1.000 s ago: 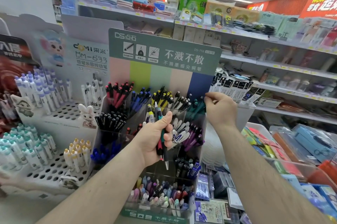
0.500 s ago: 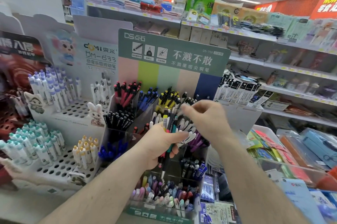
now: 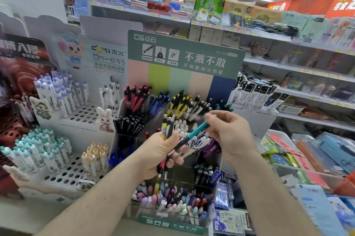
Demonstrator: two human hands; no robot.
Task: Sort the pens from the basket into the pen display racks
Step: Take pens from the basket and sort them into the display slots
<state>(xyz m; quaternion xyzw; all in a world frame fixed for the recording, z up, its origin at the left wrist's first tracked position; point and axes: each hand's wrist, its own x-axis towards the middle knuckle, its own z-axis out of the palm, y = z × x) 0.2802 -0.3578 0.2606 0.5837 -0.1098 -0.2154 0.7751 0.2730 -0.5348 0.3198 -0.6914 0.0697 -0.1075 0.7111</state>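
My left hand (image 3: 160, 154) grips a small bunch of pens (image 3: 166, 129) upright in front of the green tiered pen display rack (image 3: 184, 53); a yellow and a dark pen stick up above the fist. My right hand (image 3: 228, 134) pinches the upper end of a teal pen (image 3: 196, 131), whose lower end still lies among the fingers of the left hand. Behind the hands, clear compartments of the rack hold red, blue, yellow, white and teal pens by colour. No basket is in view.
A white peg rack (image 3: 76, 114) with purple-, green- and yellow-capped pens stands to the left. A front tray of pastel pens (image 3: 172, 203) sits below the hands. Store shelves (image 3: 288, 67) run behind, and packaged stationery bins (image 3: 317, 155) lie at the right.
My right hand came back from the rack's top right compartment to the bunch in my left hand and took hold of a teal pen, tilting it out to the right. The view shifted slightly.
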